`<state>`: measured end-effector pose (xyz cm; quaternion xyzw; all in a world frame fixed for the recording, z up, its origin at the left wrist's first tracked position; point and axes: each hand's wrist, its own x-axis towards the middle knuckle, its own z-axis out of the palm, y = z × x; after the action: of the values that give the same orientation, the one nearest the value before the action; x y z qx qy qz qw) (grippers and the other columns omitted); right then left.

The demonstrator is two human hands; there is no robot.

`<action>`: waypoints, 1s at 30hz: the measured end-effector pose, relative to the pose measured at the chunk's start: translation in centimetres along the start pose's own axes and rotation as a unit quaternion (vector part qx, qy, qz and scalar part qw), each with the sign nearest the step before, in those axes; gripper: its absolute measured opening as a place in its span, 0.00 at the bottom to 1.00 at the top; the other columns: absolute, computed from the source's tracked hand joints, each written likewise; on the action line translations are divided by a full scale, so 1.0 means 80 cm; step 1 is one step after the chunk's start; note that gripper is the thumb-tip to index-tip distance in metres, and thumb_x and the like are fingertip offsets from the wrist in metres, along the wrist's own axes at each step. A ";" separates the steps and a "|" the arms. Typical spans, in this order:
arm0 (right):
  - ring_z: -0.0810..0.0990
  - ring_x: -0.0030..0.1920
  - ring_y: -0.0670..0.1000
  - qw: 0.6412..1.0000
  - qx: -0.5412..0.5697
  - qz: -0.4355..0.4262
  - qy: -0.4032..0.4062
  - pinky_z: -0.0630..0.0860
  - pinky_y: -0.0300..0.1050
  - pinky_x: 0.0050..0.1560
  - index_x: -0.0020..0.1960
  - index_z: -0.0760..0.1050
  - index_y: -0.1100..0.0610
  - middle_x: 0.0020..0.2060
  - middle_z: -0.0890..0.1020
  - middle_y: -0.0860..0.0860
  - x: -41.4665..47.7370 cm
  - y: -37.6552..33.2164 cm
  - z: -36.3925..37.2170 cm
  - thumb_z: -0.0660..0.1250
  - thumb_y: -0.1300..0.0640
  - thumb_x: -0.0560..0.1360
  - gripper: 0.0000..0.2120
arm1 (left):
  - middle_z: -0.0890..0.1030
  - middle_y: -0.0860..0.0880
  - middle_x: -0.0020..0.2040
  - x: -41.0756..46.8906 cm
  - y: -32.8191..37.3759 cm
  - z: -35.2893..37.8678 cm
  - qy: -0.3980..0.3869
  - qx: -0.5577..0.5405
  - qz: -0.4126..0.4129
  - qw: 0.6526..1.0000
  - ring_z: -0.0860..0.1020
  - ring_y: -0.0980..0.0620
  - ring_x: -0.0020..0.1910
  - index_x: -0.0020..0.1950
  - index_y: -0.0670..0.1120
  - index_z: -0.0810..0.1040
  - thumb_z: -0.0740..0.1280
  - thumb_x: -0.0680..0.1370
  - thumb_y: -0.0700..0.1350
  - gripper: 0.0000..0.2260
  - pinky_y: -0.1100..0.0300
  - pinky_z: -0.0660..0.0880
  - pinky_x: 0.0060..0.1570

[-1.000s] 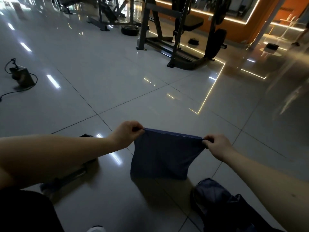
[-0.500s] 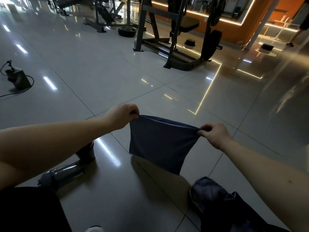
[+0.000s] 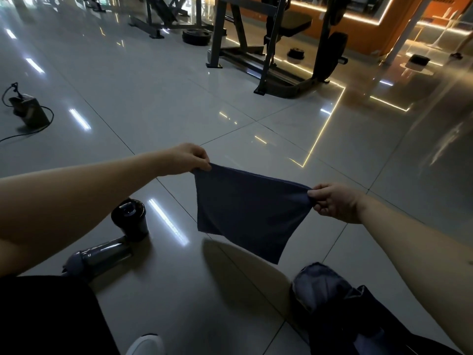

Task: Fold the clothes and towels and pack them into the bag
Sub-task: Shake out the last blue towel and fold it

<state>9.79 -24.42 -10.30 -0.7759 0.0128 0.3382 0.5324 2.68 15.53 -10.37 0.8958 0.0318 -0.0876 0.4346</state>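
A dark blue folded towel (image 3: 248,211) hangs in the air above the glossy tiled floor, stretched by its top edge. My left hand (image 3: 188,158) pinches its upper left corner and my right hand (image 3: 335,202) pinches its upper right corner. The towel's lower edge swings free, its lower right corner lowest. Below my right forearm, at the lower right, lies a heap of dark fabric (image 3: 330,298); whether it is clothing or the bag I cannot tell.
Two dark bottles stand and lie at the lower left: an upright cup (image 3: 131,217) and a tipped shaker bottle (image 3: 102,257). A small box with a cable (image 3: 28,112) sits far left. Gym racks (image 3: 276,47) and weight plates (image 3: 196,36) stand at the back.
Both hands have lifted the towel off the floor and away from me; its lower edge now swings free. The bottles under my left arm have come into view.
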 end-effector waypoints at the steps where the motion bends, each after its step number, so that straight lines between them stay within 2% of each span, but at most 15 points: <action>1: 0.77 0.36 0.50 1.000 0.000 0.006 -0.002 0.78 0.40 0.37 0.52 0.76 0.62 0.42 0.80 0.57 0.004 0.001 0.001 0.66 0.62 0.79 0.04 | 0.80 0.47 0.42 0.002 -0.004 0.002 -0.001 -0.040 -0.009 0.999 0.79 0.51 0.43 0.45 0.43 0.79 0.71 0.77 0.40 0.03 0.57 0.79 0.49; 2: 0.76 0.35 0.50 1.000 -0.008 0.006 0.007 0.77 0.39 0.36 0.51 0.76 0.61 0.42 0.79 0.57 0.009 0.003 0.002 0.66 0.62 0.79 0.03 | 0.81 0.46 0.42 0.004 -0.008 0.005 0.000 -0.048 -0.009 0.999 0.80 0.51 0.43 0.46 0.42 0.79 0.71 0.77 0.40 0.03 0.56 0.80 0.49; 5: 0.77 0.35 0.51 0.997 -0.030 -0.008 0.067 0.77 0.42 0.36 0.49 0.77 0.61 0.43 0.80 0.59 0.032 0.007 0.009 0.67 0.64 0.78 0.01 | 0.83 0.43 0.45 0.014 -0.021 0.019 0.023 0.018 0.004 1.000 0.81 0.49 0.43 0.48 0.41 0.80 0.73 0.77 0.44 0.06 0.54 0.82 0.48; 7: 0.82 0.38 0.54 0.994 -0.009 -0.029 0.106 0.78 0.45 0.39 0.52 0.77 0.63 0.47 0.82 0.61 0.045 0.007 0.010 0.69 0.64 0.77 0.04 | 0.83 0.44 0.44 0.022 -0.027 0.022 0.053 0.028 0.008 0.998 0.81 0.47 0.43 0.47 0.42 0.81 0.74 0.76 0.44 0.07 0.54 0.81 0.47; 10: 0.85 0.45 0.59 0.984 0.028 -0.083 0.153 0.81 0.46 0.42 0.56 0.77 0.66 0.50 0.83 0.63 0.055 0.004 0.008 0.71 0.64 0.76 0.11 | 0.82 0.48 0.42 0.029 -0.030 0.021 0.112 0.030 0.018 0.993 0.79 0.51 0.41 0.47 0.43 0.81 0.75 0.75 0.45 0.07 0.59 0.76 0.44; 14: 0.83 0.48 0.62 0.968 0.004 -0.161 0.191 0.81 0.48 0.45 0.51 0.79 0.64 0.48 0.83 0.63 0.050 -0.004 0.005 0.71 0.62 0.76 0.06 | 0.82 0.49 0.42 0.032 -0.018 0.016 0.178 0.006 0.074 0.981 0.78 0.55 0.40 0.48 0.43 0.81 0.74 0.76 0.44 0.06 0.64 0.75 0.42; 17: 0.83 0.45 0.61 0.958 -0.034 -0.205 0.196 0.81 0.52 0.47 0.48 0.79 0.64 0.43 0.83 0.63 0.034 0.002 0.004 0.69 0.63 0.76 0.03 | 0.83 0.46 0.43 0.022 -0.017 0.018 0.173 -0.004 0.127 0.977 0.81 0.49 0.43 0.47 0.43 0.81 0.74 0.76 0.41 0.04 0.58 0.79 0.46; 20: 0.83 0.41 0.59 0.952 -0.102 -0.222 0.182 0.80 0.51 0.46 0.47 0.80 0.64 0.39 0.84 0.60 0.016 0.031 0.008 0.70 0.64 0.76 0.02 | 0.84 0.47 0.44 0.001 -0.033 0.037 0.116 0.000 0.183 0.976 0.83 0.49 0.43 0.45 0.43 0.80 0.73 0.75 0.36 0.03 0.57 0.80 0.47; 22: 0.83 0.39 0.56 0.952 -0.152 -0.207 0.164 0.80 0.48 0.44 0.44 0.80 0.62 0.36 0.85 0.57 0.010 0.065 0.017 0.71 0.66 0.75 0.01 | 0.84 0.49 0.45 -0.013 -0.056 0.058 0.058 0.049 0.196 0.978 0.82 0.51 0.43 0.45 0.47 0.79 0.73 0.75 0.38 0.05 0.57 0.80 0.47; 25: 0.82 0.35 0.51 0.952 -0.235 -0.143 0.135 0.78 0.44 0.41 0.38 0.82 0.56 0.32 0.85 0.52 0.012 0.132 0.036 0.74 0.66 0.71 0.06 | 0.83 0.56 0.48 -0.035 -0.103 0.097 -0.057 0.157 0.133 0.977 0.81 0.59 0.45 0.44 0.59 0.76 0.74 0.75 0.47 0.09 0.61 0.79 0.47; 27: 0.82 0.36 0.46 0.946 -0.291 -0.103 0.096 0.78 0.44 0.41 0.37 0.82 0.51 0.32 0.84 0.49 0.016 0.177 0.050 0.75 0.62 0.70 0.07 | 0.82 0.58 0.49 -0.052 -0.134 0.128 -0.132 0.224 0.088 0.962 0.80 0.60 0.45 0.46 0.58 0.77 0.73 0.75 0.51 0.06 0.65 0.75 0.46; 29: 0.80 0.36 0.38 0.937 -0.339 -0.072 0.032 0.77 0.39 0.42 0.39 0.81 0.49 0.34 0.84 0.45 0.016 0.214 0.068 0.75 0.58 0.71 0.06 | 0.81 0.56 0.50 -0.072 -0.161 0.158 -0.201 0.268 0.053 0.941 0.79 0.56 0.47 0.51 0.54 0.79 0.72 0.75 0.52 0.07 0.63 0.74 0.47; 30: 0.80 0.36 0.37 0.933 -0.355 -0.063 0.009 0.77 0.38 0.43 0.40 0.81 0.50 0.35 0.83 0.44 0.015 0.229 0.077 0.75 0.57 0.71 0.04 | 0.81 0.55 0.51 -0.082 -0.171 0.170 -0.237 0.285 0.036 0.928 0.79 0.54 0.48 0.53 0.53 0.79 0.71 0.75 0.52 0.08 0.60 0.75 0.49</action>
<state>0.57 -26.77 -27.17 -0.9163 -0.1522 0.2795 0.2429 -7.36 13.47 -28.04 0.9356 -0.1306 -0.2867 0.1591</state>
